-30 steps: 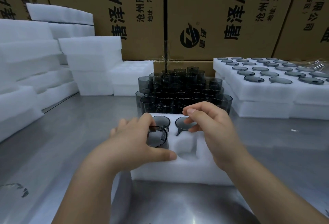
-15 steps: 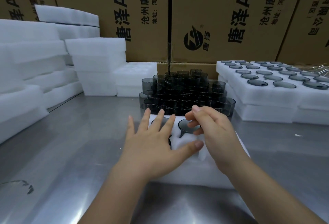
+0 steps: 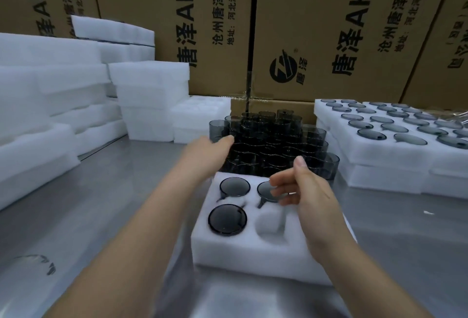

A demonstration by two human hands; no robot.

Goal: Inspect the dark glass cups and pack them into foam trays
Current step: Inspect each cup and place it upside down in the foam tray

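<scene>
Straight ahead at twelve o'clock from the white four-pocket foam tray (image 3: 253, 254), just past its far edge, stands the crowd of loose dark smoky glass cups (image 3: 273, 140). They are upright, long axes vertical (too many and too overlapped for me to count). My left hand (image 3: 207, 153) is the nearer one. It stretches out past the tray's eleven o'clock corner, fingers straight and empty, tips just beside the leftmost cups, though blur hides any contact. My right hand (image 3: 311, 196) hovers over the tray's one o'clock side, fingers loosely curled, gripping nothing.

The tray has four pockets. Three are filled: the eleven o'clock cup (image 3: 235, 186), the one o'clock cup (image 3: 266, 191) and the seven o'clock cup (image 3: 227, 219). One empty pocket (image 3: 271, 226) sits at five o'clock. I judge one more cup must travel back toward six o'clock into that pocket.
</scene>
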